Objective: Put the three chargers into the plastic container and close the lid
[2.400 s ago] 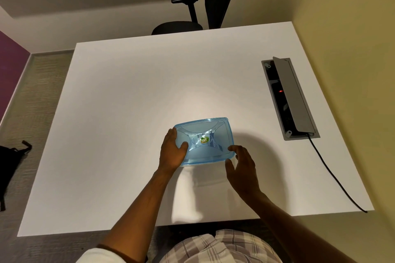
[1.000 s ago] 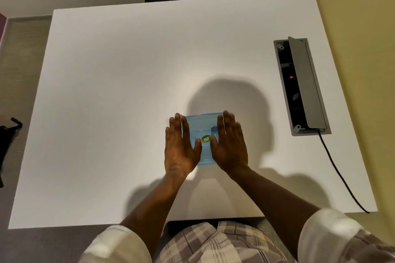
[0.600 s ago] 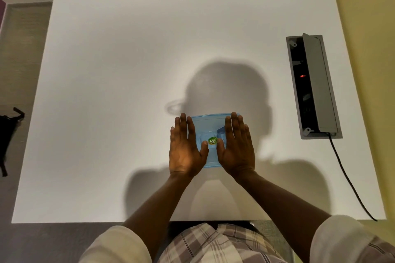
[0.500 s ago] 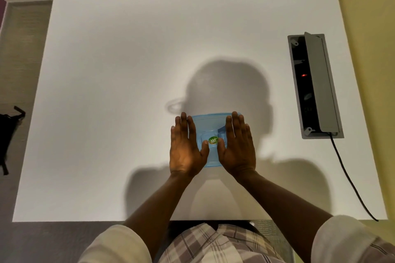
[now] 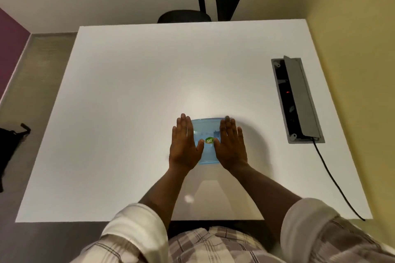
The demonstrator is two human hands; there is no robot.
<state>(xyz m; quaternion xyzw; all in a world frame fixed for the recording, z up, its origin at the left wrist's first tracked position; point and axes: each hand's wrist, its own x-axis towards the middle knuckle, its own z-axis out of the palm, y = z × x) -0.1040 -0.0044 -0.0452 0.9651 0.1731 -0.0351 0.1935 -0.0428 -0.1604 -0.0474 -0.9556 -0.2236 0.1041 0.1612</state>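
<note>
A blue see-through plastic container (image 5: 207,129) sits on the white table (image 5: 132,96), its lid on top with a green round sticker (image 5: 209,140) at the middle. My left hand (image 5: 184,145) lies flat, palm down, on the lid's left half. My right hand (image 5: 230,144) lies flat on the right half. The fingers of both hands are stretched out and point away from me. A dark shape shows faintly through the lid near the right thumb. The chargers cannot be made out.
A grey cable box (image 5: 296,100) with a raised flap is set into the table at the right, and a black cord (image 5: 335,179) runs from it over the near edge. A black office chair (image 5: 198,2) stands beyond the far edge. A black bag (image 5: 10,141) lies on the floor at left.
Both hands went from the container's sides to lying flat on its lid and have stayed there. The camera has tilted up, so more of the chair and wall shows.
</note>
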